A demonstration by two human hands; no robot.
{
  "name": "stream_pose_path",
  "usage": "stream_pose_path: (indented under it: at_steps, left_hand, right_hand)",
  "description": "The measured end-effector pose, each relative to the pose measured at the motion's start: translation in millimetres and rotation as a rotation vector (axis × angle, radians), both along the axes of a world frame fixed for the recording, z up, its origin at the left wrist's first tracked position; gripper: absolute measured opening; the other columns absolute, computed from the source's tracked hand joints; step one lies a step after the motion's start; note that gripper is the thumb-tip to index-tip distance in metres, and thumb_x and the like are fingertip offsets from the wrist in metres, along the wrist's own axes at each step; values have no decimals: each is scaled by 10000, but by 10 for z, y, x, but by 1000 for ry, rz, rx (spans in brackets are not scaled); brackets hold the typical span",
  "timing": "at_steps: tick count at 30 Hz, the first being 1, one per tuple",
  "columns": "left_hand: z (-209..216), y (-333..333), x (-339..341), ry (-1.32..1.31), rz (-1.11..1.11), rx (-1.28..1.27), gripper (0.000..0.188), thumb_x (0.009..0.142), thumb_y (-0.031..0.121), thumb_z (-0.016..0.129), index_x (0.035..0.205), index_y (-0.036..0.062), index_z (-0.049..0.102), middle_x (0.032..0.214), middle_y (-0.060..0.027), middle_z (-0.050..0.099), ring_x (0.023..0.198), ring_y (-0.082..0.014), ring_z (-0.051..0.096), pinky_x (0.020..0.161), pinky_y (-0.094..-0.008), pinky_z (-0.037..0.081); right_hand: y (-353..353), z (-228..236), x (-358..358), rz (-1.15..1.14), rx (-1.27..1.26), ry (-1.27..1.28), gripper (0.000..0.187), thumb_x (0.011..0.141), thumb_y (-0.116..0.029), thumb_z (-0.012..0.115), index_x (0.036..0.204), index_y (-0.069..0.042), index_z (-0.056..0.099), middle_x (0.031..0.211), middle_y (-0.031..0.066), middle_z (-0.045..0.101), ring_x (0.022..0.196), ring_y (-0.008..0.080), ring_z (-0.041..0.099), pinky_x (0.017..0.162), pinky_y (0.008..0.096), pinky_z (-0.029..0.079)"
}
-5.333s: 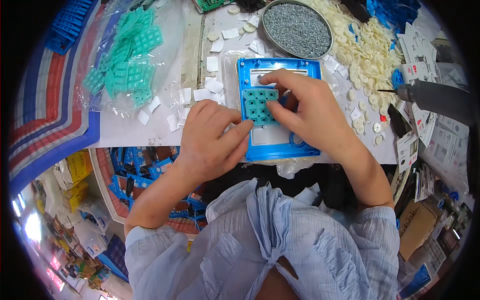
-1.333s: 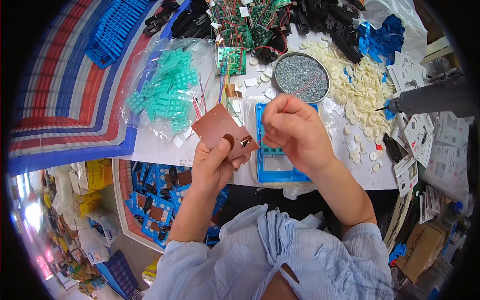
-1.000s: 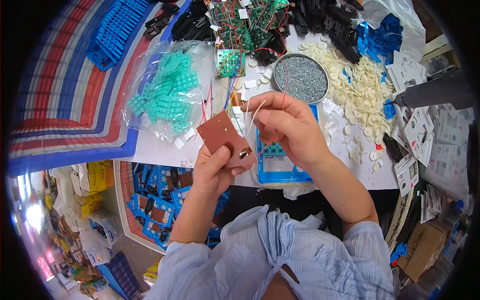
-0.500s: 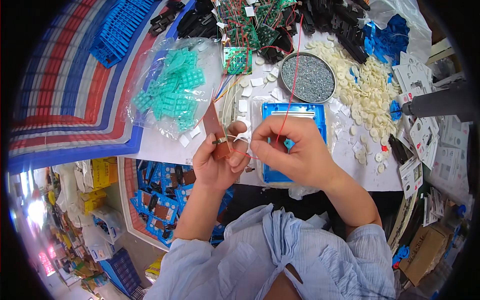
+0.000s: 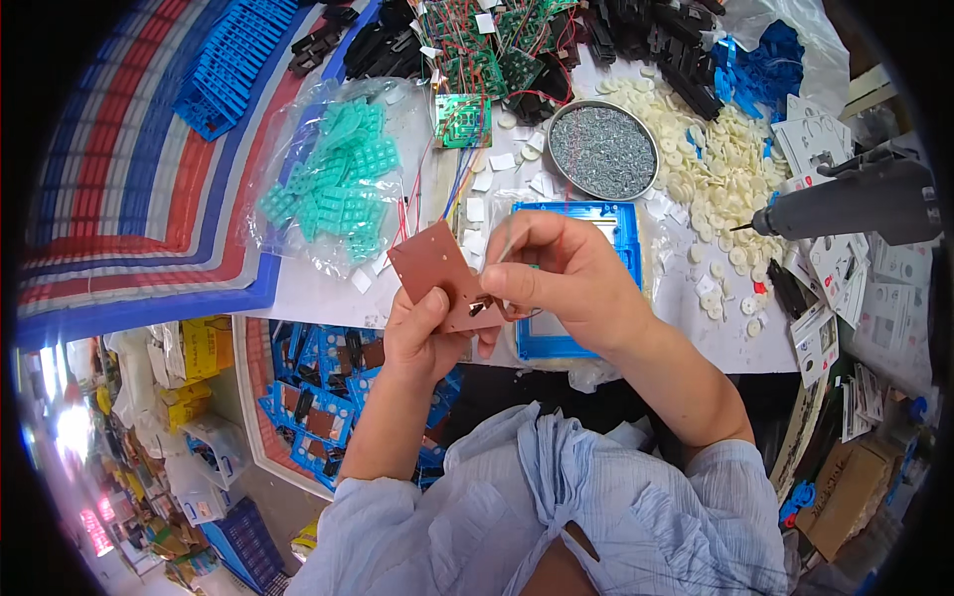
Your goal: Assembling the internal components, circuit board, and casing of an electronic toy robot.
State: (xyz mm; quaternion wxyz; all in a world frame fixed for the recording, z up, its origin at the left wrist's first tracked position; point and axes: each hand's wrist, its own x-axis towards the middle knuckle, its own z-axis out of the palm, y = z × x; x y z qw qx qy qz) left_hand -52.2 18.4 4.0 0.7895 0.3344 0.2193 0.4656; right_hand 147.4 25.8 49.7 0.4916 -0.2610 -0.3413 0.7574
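Note:
My left hand [image 5: 417, 333] grips a brown circuit board [image 5: 432, 268] by its lower edge, thumb on the flat face. A small shiny metal part [image 5: 480, 306] sits near the board's lower right corner. Just right of it, my right hand [image 5: 571, 278] is closed in a pinch, with a thin pale wire [image 5: 507, 240] at its fingertips; the exact grip is partly hidden. Coloured wires [image 5: 457, 184] run from behind the board toward a green circuit board [image 5: 463, 121]. Beneath my right hand lies a blue plastic case [image 5: 556, 345], partly covered.
Around the work spot are a bag of turquoise keypads [image 5: 343, 189], a round tin of small metal pieces [image 5: 603, 149] and a pile of cream discs [image 5: 711, 164]. A dark electric screwdriver [image 5: 855, 204] juts in from the right. Blue assemblies [image 5: 318, 397] fill a bin at lower left.
The brown board has turned so its flat face shows, and it sits slightly further right. My right hand has shifted up and left against the board's edge. The screwdriver's tip now shows.

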Motion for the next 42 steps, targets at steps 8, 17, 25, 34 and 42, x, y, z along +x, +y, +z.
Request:
stream_pose_path:
  at_steps: [8, 17, 25, 34, 42]
  left_hand:
    - [25, 68, 79, -23, 40, -83, 437, 1011, 428, 530, 979, -3, 594, 817, -126, 615, 626, -170, 561, 445, -264, 429]
    - [435, -209, -170, 410, -299, 29, 396, 985, 205, 615, 1280, -60, 611, 1083, -158, 734, 866, -186, 732, 592, -240, 510]
    - [497, -217, 260, 685, -610, 454, 282, 947, 66, 598, 1193, -55, 663, 992, -117, 750, 805, -169, 690, 732, -316, 550]
    - [557, -312, 265, 746, -454, 596, 274, 960, 106, 605, 1195, -7, 689, 890, -100, 744, 771, -150, 688, 704, -318, 539]
    - [296, -514, 292, 549, -669, 171, 374, 1014, 164, 542, 1352, 5, 564, 1095, -107, 715, 981, -182, 690, 911, -323, 516]
  right_hand:
    - [-329, 155, 220, -154, 89, -317, 105, 872, -67, 763, 859, -31, 665, 815, 15, 662, 687, 93, 601, 601, 235, 467]
    - [-1471, -87, 1677, 32, 247, -377, 205, 816, -135, 743, 934, 30, 711, 902, 137, 658, 766, 197, 625, 642, 319, 489]
    - [-1626, 626, 1469, -504, 749, -1352, 400, 911, -294, 615, 1104, 49, 683, 1091, 183, 687, 955, 324, 652, 863, 435, 527]
    - [-1021, 206, 762, 27, 267, -815, 387, 826, -220, 818, 1104, 8, 675, 963, 109, 722, 852, 275, 693, 766, 365, 549]
    - [-785, -160, 680, 59, 209, -632, 272, 883, -213, 784, 1058, -23, 701, 842, 61, 654, 775, 146, 620, 736, 285, 500]
